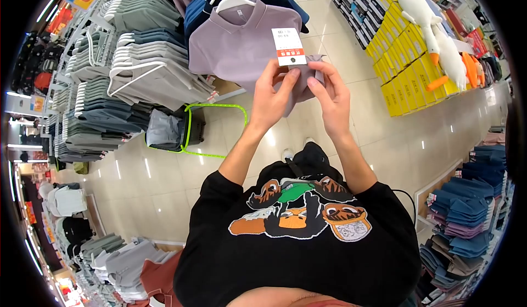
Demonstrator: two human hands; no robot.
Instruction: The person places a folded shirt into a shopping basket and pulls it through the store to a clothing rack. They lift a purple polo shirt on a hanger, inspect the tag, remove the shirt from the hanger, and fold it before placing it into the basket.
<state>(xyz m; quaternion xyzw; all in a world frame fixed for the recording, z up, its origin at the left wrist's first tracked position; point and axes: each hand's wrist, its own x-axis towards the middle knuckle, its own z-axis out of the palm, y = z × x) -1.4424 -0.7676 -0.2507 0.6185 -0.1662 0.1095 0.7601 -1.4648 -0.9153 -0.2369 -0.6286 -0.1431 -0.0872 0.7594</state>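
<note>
A mauve polo shirt (pixel 228 49) hangs on a white hanger (pixel 235 3) at the front of a rack, facing me. Its white and red price tag (pixel 288 44) stands up in front of the fabric. My left hand (pixel 273 91) pinches the tag's lower edge between thumb and fingers. Close beside it, my right hand (pixel 332 99) has its thumb and forefinger curled on a gathered bit of the shirt near the sleeve. Part of the cloth is hidden behind both hands.
Racks of grey and blue shirts (pixel 145 65) stand at left. A shopping basket (pixel 166 130) with a green handle is on the floor. Yellow boxes (pixel 409 82) with white plush geese (pixel 451 60) are at right. Folded clothes (pixel 466 202) fill shelves at lower right.
</note>
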